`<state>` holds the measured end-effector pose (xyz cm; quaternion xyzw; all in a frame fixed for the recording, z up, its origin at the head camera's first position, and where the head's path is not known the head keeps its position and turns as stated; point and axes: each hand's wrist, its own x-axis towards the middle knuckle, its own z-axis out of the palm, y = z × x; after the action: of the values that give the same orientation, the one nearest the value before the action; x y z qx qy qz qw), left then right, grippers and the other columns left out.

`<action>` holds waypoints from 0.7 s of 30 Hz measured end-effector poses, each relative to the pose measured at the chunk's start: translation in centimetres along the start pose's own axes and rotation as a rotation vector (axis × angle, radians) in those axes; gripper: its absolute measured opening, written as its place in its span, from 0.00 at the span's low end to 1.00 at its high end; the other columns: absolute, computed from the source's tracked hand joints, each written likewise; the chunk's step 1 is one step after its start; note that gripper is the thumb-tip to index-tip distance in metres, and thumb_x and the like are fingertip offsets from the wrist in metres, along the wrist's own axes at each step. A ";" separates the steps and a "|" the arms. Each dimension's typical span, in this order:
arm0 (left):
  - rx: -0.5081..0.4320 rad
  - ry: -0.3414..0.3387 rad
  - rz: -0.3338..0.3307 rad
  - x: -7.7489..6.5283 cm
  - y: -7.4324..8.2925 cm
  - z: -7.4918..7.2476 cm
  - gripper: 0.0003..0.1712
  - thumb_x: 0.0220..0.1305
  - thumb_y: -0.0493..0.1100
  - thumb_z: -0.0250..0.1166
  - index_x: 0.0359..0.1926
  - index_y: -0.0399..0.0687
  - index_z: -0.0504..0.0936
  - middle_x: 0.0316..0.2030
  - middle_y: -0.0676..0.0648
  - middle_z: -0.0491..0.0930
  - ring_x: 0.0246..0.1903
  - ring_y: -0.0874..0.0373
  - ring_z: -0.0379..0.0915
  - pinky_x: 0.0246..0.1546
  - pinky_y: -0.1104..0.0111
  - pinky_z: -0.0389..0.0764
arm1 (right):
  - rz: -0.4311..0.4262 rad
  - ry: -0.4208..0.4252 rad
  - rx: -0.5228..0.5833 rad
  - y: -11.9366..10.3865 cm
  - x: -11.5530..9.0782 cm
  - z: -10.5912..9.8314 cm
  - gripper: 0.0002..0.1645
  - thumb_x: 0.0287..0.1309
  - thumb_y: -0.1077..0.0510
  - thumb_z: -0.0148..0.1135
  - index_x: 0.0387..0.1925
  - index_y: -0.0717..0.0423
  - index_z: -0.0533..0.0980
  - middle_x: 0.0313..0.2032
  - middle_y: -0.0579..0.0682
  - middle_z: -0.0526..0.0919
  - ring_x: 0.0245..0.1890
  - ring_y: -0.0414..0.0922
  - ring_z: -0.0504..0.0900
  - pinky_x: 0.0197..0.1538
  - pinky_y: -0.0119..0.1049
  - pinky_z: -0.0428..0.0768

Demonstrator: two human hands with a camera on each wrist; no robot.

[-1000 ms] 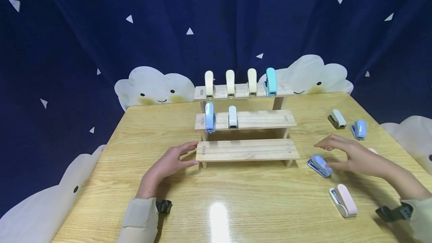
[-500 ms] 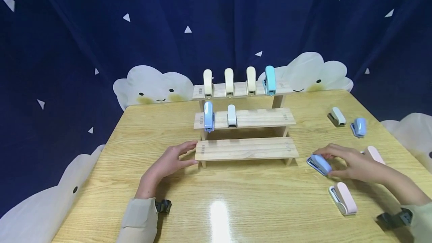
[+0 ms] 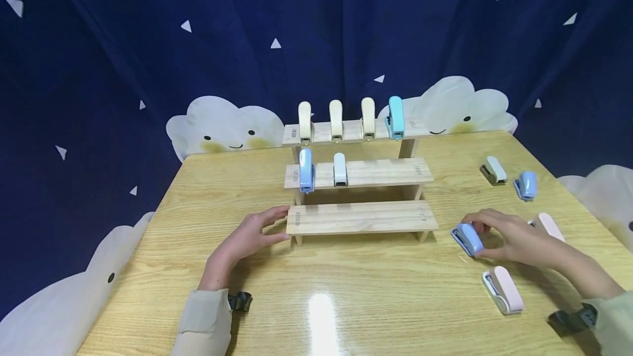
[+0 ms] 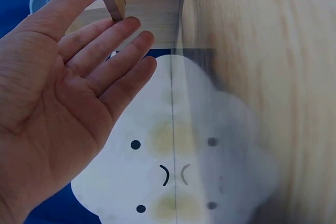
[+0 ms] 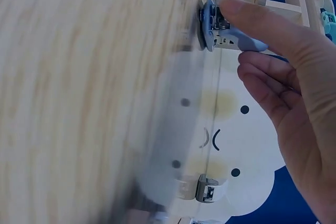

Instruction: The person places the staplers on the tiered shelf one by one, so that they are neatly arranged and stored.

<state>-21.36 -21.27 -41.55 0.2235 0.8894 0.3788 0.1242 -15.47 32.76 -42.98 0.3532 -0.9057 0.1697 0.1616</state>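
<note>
Now | right hand (image 3: 519,239) pinches blue stapler (image 3: 468,239) | shelf marks (image 3: 298,219) illegible

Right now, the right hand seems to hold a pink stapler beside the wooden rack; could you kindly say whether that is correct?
Not quite: the right hand holds a blue stapler, not a pink one, beside the wooden rack, as the head view shows.

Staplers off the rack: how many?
5: blue stapler in the right hand; white stapler, second blue stapler farther back; pink stapler nearer; second pink stapler behind that hand, partly hidden.
</note>
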 end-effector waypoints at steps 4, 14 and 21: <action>0.002 -0.001 0.004 0.0 -0.1 0.0 0.42 0.61 0.51 0.69 0.73 0.50 0.62 0.70 0.45 0.67 0.69 0.45 0.65 0.70 0.50 0.67 | 0.012 0.009 -0.017 0.0 0.1 0.0 0.43 0.25 0.59 0.84 0.51 0.51 0.76 0.35 0.30 0.72 0.33 0.29 0.71 0.34 0.19 0.69; 0.009 0.003 0.007 0.0 -0.1 -0.1 0.42 0.61 0.51 0.69 0.73 0.50 0.63 0.70 0.45 0.67 0.69 0.46 0.65 0.70 0.50 0.66 | 0.043 0.144 -0.028 0.2 1.4 -0.9 0.45 0.18 0.61 0.85 0.49 0.56 0.78 0.33 0.33 0.76 0.34 0.26 0.72 0.37 0.17 0.71; 0.001 -0.002 0.000 0.0 0.1 0.0 0.42 0.61 0.51 0.69 0.73 0.50 0.62 0.70 0.45 0.67 0.69 0.45 0.64 0.71 0.50 0.66 | 0.070 0.231 -0.011 0.0 2.3 -1.4 0.47 0.13 0.64 0.86 0.48 0.60 0.78 0.29 0.38 0.77 0.34 0.22 0.69 0.39 0.13 0.69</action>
<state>-21.33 -21.22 -41.46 0.2241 0.8894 0.3783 0.1249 -16.78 31.99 -40.75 0.2986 -0.8938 0.2096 0.2607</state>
